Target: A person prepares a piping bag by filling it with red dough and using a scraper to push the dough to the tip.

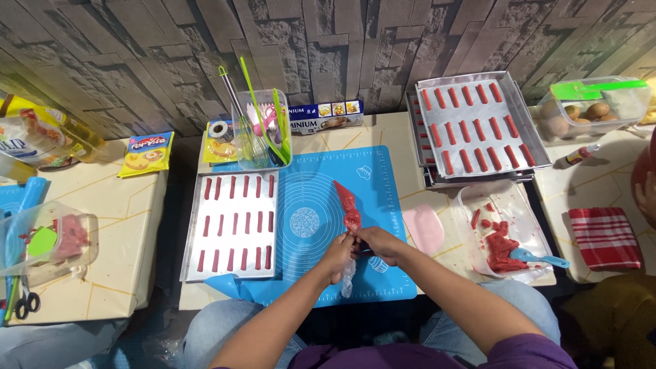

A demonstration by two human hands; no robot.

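Piping bag [348,208] of red dough lies over the blue silicone mat [383,205], its tail pinched by both hands. Left hand [339,257] and right hand [379,244] seem closed on it, beside a baking tray [193,225] of red strips.

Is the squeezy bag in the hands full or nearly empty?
Partly full. The piping bag has red dough in its front part, while the clear end under both hands hangs flat and empty.
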